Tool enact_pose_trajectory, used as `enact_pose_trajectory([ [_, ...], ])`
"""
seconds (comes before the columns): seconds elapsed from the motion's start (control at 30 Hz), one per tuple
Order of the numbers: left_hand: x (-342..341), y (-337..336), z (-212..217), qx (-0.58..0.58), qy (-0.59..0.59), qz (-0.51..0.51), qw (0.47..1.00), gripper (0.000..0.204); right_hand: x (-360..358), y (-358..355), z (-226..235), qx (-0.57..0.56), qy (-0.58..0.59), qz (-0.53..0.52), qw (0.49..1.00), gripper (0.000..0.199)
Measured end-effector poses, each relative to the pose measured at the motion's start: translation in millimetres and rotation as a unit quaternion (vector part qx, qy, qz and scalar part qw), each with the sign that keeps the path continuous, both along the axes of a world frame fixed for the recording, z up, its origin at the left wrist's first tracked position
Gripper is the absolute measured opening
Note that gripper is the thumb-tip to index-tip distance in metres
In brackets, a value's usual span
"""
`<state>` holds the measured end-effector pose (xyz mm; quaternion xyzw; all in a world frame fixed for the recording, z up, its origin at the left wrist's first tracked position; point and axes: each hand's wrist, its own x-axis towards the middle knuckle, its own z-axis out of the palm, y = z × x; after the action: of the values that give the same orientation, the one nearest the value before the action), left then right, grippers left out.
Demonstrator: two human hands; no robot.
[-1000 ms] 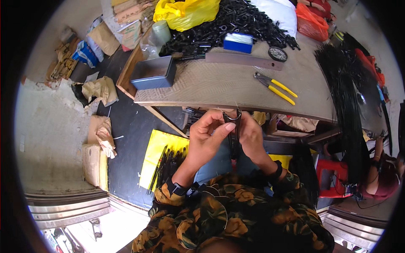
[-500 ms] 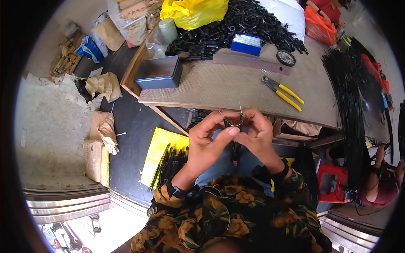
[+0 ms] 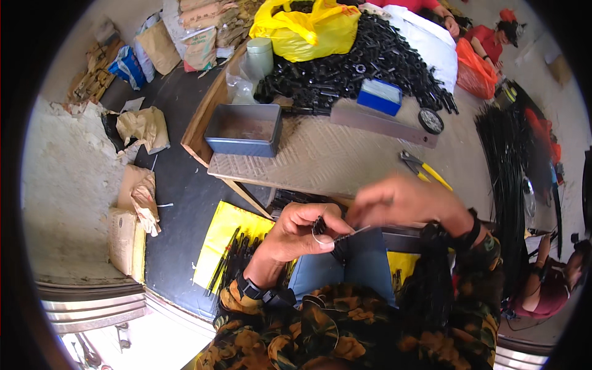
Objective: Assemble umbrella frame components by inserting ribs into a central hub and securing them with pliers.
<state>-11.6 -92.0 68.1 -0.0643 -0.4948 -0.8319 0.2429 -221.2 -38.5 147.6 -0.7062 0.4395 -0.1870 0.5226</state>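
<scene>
In front of my lap, my left hand (image 3: 295, 233) is closed, pinching a small black ridged piece (image 3: 319, 227) between thumb and fingers. A thin pale wire (image 3: 360, 230) loops around it, and one end sticks out to the right. My right hand (image 3: 404, 200) is off the piece, over the table's front edge, its fingers smeared by motion. Closest beyond it on the table lie the yellow-handled pliers (image 3: 435, 174), partly covered by that hand.
A grey-blue bin (image 3: 243, 142), a blue box (image 3: 379, 98), a metal bar (image 3: 382, 124) and a heap of black parts (image 3: 394, 55) occupy the table (image 3: 308, 163). Black rods (image 3: 237, 256) lie on yellow sheeting at lower left. Long black strands (image 3: 505, 172) hang at right; people work nearby.
My right hand has let go of the black piece and moved right, towards the pliers. My left hand still holds the piece, now lower in the picture. The whole view has shifted.
</scene>
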Motion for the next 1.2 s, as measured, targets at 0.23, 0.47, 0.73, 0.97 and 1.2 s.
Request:
enact_pose_trajectory([
  [0.23,-12.9,-6.6,-9.6,0.112,-0.007,0.092,0.989,0.016,-53.0,-193.0,-56.6,-0.361,0.329,-0.251,0.836,0.014],
  [0.47,2.0,-11.0,-12.1,0.075,-0.003,0.097,0.992,0.018,-18.8,-237.1,-90.0,-0.29,0.443,-0.347,0.774,0.016],
  [0.73,-12.2,1.1,-10.4,0.19,-0.021,0.204,0.96,0.021,-5.7,-107.2,-0.6,-0.178,-0.093,-0.239,0.95,0.025],
  [0.97,-56.7,22.8,8.1,0.218,0.023,0.205,0.954,0.019,17.4,6.8,7.8,-0.321,0.017,-0.301,0.898,0.022],
  [1.2,-81.7,53.5,13.7,0.137,-0.021,0.235,0.962,0.017,-11.5,37.7,-24.7,-0.253,-0.211,-0.333,0.884,0.018],
])
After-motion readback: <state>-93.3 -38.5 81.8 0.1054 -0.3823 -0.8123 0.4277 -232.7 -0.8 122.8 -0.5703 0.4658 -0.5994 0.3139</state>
